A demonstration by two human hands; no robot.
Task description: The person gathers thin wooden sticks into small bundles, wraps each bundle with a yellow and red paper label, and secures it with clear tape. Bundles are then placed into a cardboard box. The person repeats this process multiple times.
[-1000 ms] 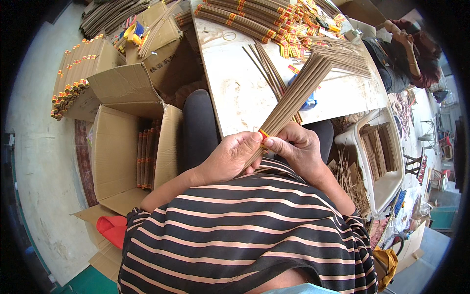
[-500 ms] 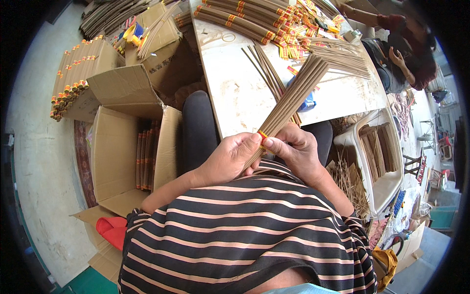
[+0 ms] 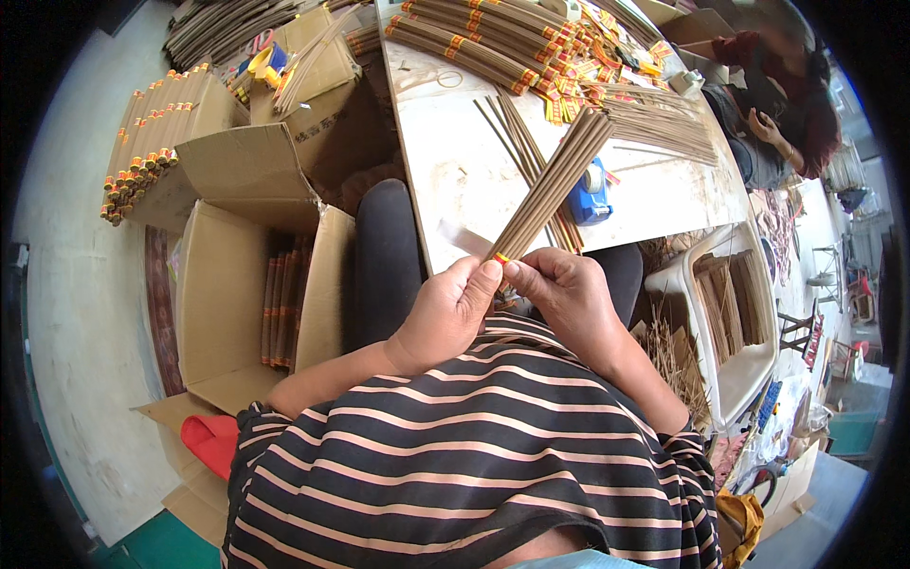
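A bundle of brown incense sticks (image 3: pixel 553 185) slants up and away from me over the table's near edge. Around its lower part runs a red-and-yellow paper band (image 3: pixel 500 258). My left hand (image 3: pixel 431 318) is closed on the bundle, its thumb pressed by the band. My right hand (image 3: pixel 578 302) pinches the band from the other side; its curled fingers are partly hidden. Beside the bundle, a pale, blurred strip (image 3: pixel 464 236) sticks out above my left hand. A blue tape dispenser (image 3: pixel 591 201) stands on the table behind, next to loose incense sticks (image 3: pixel 517 137).
Banded bundles (image 3: pixel 464 43) and paper labels (image 3: pixel 569 95) cover the far part of the white table (image 3: pixel 445 142). An open cardboard box (image 3: pixel 227 294) holding bundles is at my left, a white tub (image 3: pixel 706 313) of sticks at my right. Another person's hand (image 3: pixel 766 126) shows far right.
The bundle has swung a little left and my hands have shifted slightly. A pale strip now shows beside the bundle, and more of the tape dispenser is visible.
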